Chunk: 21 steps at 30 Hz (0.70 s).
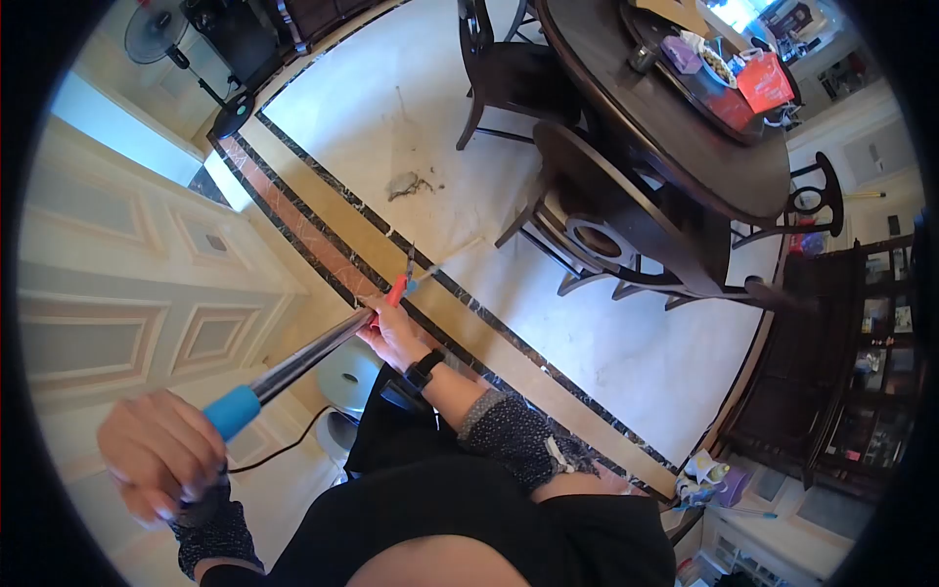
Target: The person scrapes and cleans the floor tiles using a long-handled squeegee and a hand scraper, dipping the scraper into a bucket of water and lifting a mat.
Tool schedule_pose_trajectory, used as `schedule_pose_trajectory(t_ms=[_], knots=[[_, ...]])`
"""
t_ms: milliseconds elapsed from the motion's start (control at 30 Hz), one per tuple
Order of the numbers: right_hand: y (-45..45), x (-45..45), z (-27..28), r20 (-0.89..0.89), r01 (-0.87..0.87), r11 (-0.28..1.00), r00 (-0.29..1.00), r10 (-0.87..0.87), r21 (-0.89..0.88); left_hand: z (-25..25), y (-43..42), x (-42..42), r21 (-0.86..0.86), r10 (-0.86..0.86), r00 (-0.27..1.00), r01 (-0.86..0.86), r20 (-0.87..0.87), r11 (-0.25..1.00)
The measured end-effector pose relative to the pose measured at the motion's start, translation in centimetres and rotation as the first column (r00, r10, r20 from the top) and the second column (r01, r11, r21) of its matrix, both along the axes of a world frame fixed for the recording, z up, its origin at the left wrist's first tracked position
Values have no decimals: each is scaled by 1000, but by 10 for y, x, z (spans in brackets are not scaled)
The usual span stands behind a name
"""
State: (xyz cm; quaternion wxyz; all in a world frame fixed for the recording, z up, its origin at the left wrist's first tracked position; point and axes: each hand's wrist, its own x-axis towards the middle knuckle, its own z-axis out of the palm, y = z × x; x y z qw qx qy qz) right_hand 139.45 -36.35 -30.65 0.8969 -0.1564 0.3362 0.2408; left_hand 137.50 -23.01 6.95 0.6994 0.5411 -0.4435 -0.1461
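Note:
My left hand [161, 455] is closed around the blue grip [233, 413] at the near end of a shiny metal pole [313, 352]. Farther along, my right hand [393, 335], with a black watch on its wrist, is wrapped round the pole. A red piece [396, 292] with a thin dark tip sticks out past its fingers; it looks like a scissors handle, but its kind is unclear. A small blue part and a pale, blurred length lie beyond. On the white floor ahead is a grey clump of dust or hair [403, 186].
Dark wooden chairs [626, 235] stand around an oval dining table [675, 147] bearing a red bag and bowl. A standing fan [233, 115] is at the far left, a panelled wall [127, 245] nearer. A dark glass cabinet [851, 362] is at right.

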Motion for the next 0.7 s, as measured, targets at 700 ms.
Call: schedule_pose_trajectory(t_ms=[700], knots=[[131,261,12,127,-329,944,936,328,-12,-3,113,198,197,-133,975,98,175,975]])
